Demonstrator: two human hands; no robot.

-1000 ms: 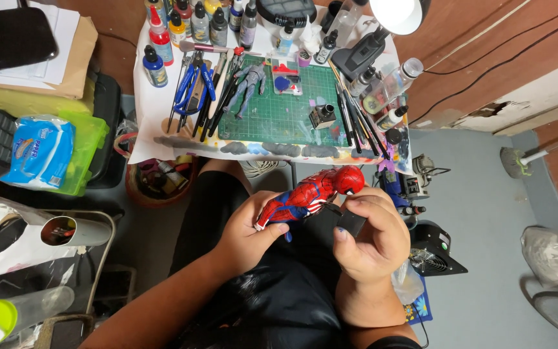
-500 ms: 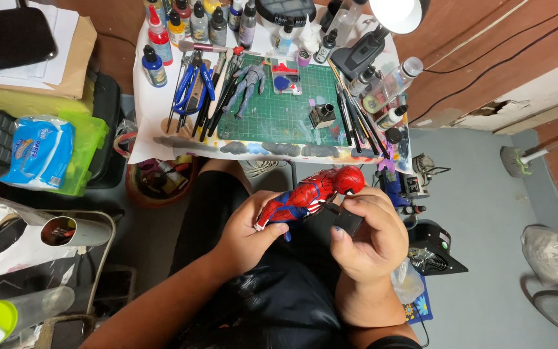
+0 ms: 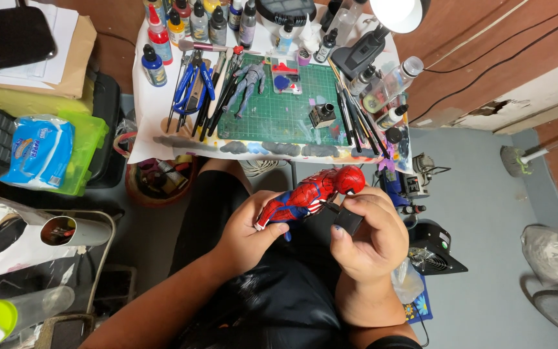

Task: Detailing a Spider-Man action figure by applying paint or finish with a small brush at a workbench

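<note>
Red-and-blue action figure sits as before, no real shift vs earlier frame. Left hand clamped on its legs, right hand pinching a small black piece just under its head. One figure in hands, one grey figure on surface beyond.

Your view is bright and evenly lit. Desk lamp at top edge blows out to white glare. Soft shadows under the table and in your lap. Focus sharp at centre; wide-angle bending at the edges.
</note>
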